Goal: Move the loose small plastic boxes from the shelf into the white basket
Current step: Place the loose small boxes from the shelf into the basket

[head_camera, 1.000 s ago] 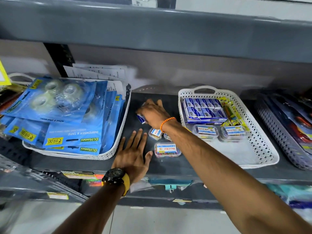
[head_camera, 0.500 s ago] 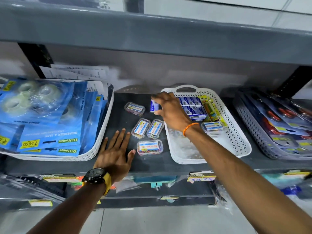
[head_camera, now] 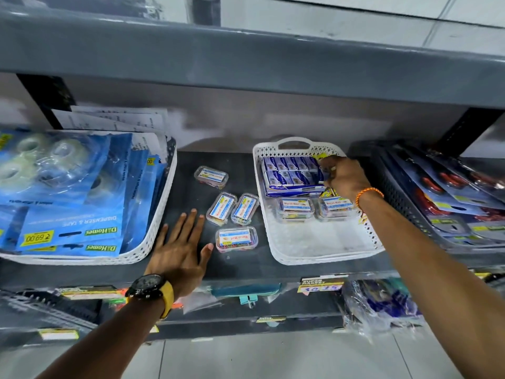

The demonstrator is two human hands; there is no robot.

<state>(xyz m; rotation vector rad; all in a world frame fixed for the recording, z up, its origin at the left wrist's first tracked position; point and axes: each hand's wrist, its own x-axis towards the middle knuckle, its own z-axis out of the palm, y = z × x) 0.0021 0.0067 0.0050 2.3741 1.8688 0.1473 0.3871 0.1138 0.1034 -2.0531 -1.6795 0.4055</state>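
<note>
Several loose clear plastic boxes lie on the dark shelf (head_camera: pixel 188 165): one at the back (head_camera: pixel 211 176), a pair side by side (head_camera: pixel 232 209), and one nearest the front (head_camera: pixel 236 238). The white basket (head_camera: pixel 322 259) to their right holds a row of small blue boxes (head_camera: pixel 289 170) and two clear boxes (head_camera: pixel 294 207). My right hand (head_camera: pixel 343 177) is inside the basket at the right end of the blue row, fingers curled on a small blue box (head_camera: pixel 320 175). My left hand (head_camera: pixel 179 248) rests flat on the shelf, fingers spread, just left of the front clear box.
A white basket (head_camera: pixel 153 242) of blue tape-dispenser packs stands at the left. A dark basket (head_camera: pixel 399 203) of carded red-handled items is at the right. A grey shelf (head_camera: pixel 246 64) hangs low overhead. Packets hang below the shelf's front edge.
My right hand carried the small blue box from the shelf's middle rightward into the white basket, to the end of the blue row. My left hand stayed flat on the shelf.
</note>
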